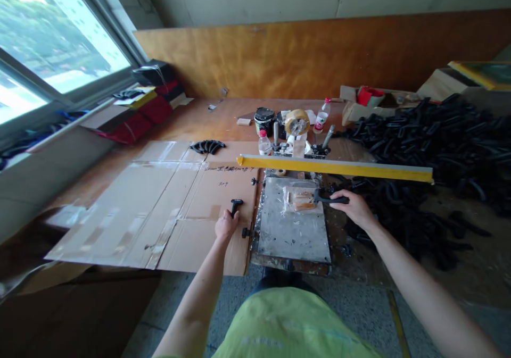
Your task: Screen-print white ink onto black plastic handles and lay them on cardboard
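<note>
My left hand (227, 225) is closed round one end of a black handle-shaped part (237, 204), over the flattened cardboard (159, 209). The part's wider end points away from me. My right hand (354, 205) grips a second black handle-shaped part (337, 200) by its right end. That part's wider head is at the edge of a tape-covered block (302, 198) on the grey metal plate (295, 235); whether it rests in the block I cannot tell. A long frame edged with yellow tape (339, 167) is raised above the plate's far end.
A fanned row of black parts (207, 146) lies on the cardboard's far side. To the right is a large heap of black parts (431, 140). Behind the frame stand a black tub (264, 121), a tape roll (297, 122) and a red-capped bottle (321, 116). Black knobs (245, 233) jut from the plate's left side.
</note>
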Demonstrator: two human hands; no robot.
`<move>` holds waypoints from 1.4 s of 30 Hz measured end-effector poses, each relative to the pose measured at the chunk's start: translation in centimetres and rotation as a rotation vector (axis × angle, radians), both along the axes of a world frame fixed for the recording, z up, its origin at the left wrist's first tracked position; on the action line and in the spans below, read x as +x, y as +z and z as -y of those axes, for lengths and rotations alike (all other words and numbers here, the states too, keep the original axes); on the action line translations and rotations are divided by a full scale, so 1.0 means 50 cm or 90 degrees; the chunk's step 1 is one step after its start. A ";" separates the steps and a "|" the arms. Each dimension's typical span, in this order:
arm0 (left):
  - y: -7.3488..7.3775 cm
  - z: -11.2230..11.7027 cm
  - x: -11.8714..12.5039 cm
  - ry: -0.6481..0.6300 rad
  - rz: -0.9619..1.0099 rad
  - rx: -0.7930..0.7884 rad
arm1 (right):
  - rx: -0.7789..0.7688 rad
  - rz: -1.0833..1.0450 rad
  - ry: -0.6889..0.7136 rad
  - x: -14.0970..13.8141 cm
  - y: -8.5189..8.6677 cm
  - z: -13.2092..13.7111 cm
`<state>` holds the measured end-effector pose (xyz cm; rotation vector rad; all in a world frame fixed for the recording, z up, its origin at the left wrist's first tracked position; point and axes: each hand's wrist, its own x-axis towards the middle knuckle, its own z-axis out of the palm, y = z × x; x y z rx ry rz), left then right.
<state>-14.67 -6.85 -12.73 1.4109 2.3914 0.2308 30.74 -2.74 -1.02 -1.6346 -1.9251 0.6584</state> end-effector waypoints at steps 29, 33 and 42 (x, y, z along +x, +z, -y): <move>0.330 0.001 0.187 -0.049 0.750 0.240 | 0.199 0.135 -0.071 0.011 0.035 -0.093; 0.212 0.034 0.185 -0.041 0.700 0.162 | 0.283 0.141 0.070 -0.101 0.078 -0.145; 0.103 0.029 0.197 -0.047 0.605 0.161 | 0.104 0.397 0.188 -0.232 0.062 -0.187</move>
